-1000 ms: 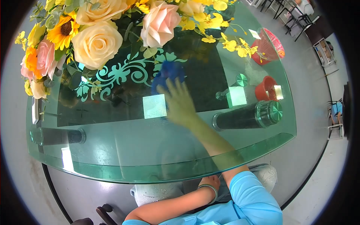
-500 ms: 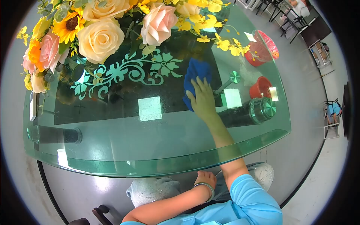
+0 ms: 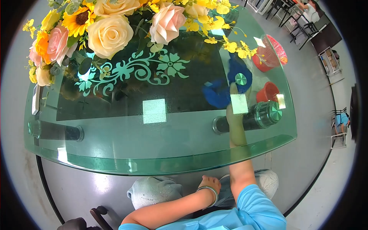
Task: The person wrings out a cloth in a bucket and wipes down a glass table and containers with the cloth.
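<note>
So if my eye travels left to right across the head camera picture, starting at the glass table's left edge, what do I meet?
White-edged object → pink rose → sunflower → cream rose → second pink rose → blue cloth → small red pot → white rack.

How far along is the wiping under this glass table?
Partway, probably. The dark panel looks glossy, possibly done; reflections could hide streaks. In hand: blue cloth at the right hand, under the glass top by the round disc. Likely left: around that disc, and the speckles by the square glare.
</note>
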`<move>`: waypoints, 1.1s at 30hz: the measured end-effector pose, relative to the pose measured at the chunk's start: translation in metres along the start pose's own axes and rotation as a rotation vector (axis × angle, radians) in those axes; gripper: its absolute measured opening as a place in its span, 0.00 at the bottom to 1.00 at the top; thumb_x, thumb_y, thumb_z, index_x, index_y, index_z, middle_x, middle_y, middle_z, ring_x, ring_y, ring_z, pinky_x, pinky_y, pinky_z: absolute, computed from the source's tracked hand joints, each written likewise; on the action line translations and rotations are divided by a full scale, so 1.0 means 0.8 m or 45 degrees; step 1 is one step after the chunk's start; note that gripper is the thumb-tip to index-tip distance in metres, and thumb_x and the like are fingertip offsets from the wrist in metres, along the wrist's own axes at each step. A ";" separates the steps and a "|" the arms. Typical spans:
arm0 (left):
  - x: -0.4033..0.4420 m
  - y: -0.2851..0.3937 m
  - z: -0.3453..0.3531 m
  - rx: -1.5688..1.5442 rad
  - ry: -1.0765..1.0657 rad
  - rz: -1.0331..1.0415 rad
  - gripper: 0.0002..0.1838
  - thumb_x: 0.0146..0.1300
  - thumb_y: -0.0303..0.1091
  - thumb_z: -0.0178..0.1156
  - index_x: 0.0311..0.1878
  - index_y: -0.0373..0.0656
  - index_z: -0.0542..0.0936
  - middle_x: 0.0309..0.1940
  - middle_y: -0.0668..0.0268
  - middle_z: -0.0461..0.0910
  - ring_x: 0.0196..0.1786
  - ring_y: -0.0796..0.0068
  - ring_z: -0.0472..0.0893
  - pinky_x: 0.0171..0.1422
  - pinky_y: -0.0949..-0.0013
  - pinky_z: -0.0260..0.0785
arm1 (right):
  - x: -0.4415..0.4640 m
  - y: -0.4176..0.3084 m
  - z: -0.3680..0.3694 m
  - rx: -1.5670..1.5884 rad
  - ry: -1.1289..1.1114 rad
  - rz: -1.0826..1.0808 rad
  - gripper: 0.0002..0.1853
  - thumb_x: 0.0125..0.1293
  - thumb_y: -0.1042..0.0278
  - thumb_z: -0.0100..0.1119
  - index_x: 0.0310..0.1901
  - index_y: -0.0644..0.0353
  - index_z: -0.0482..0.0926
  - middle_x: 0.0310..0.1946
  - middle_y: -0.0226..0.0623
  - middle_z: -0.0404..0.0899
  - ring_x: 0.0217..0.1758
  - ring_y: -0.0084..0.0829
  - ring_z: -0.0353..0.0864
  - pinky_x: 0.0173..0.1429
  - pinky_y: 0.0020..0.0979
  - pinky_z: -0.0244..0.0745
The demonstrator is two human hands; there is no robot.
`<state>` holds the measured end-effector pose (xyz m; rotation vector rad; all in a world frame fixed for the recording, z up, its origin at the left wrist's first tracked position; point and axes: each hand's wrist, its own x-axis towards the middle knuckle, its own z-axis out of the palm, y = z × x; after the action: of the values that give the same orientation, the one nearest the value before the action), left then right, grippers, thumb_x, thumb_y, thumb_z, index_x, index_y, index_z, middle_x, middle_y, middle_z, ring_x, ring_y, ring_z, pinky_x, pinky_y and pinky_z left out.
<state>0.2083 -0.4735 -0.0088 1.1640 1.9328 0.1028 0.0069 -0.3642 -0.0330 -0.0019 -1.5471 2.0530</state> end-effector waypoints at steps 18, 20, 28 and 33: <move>0.004 -0.005 -0.004 0.058 0.025 -0.072 0.27 0.53 0.33 0.61 0.58 0.39 0.70 0.54 0.57 0.72 0.56 0.62 0.74 0.57 0.62 0.63 | 0.015 0.034 -0.004 -0.626 -0.011 -0.103 0.25 0.70 0.59 0.51 0.58 0.71 0.60 0.47 0.51 0.74 0.51 0.40 0.74 0.58 0.35 0.65; 0.007 -0.006 -0.003 0.067 0.060 -0.079 0.27 0.53 0.33 0.61 0.57 0.39 0.71 0.53 0.58 0.73 0.55 0.62 0.74 0.56 0.62 0.63 | 0.004 0.054 -0.016 -0.762 -0.052 -0.158 0.26 0.70 0.59 0.51 0.59 0.72 0.59 0.46 0.52 0.74 0.51 0.41 0.74 0.58 0.36 0.65; 0.016 -0.016 -0.011 0.047 0.585 0.239 0.16 0.53 0.30 0.59 0.46 0.39 0.76 0.39 0.62 0.76 0.43 0.65 0.79 0.45 0.66 0.71 | -0.005 0.071 -0.040 -0.897 -0.249 -0.061 0.29 0.69 0.57 0.51 0.59 0.75 0.57 0.49 0.60 0.72 0.53 0.52 0.74 0.56 0.42 0.67; -0.041 0.004 -0.065 -0.086 1.413 0.583 0.07 0.54 0.31 0.60 0.34 0.39 0.76 0.24 0.66 0.73 0.26 0.70 0.79 0.26 0.72 0.71 | -0.005 0.076 -0.062 -1.013 -0.331 -0.156 0.24 0.68 0.64 0.52 0.56 0.73 0.58 0.47 0.62 0.72 0.52 0.57 0.73 0.55 0.43 0.67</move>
<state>0.1811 -0.4793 0.0460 1.6700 2.4577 1.2745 0.0000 -0.3324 -0.1049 0.0594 -2.3610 1.2638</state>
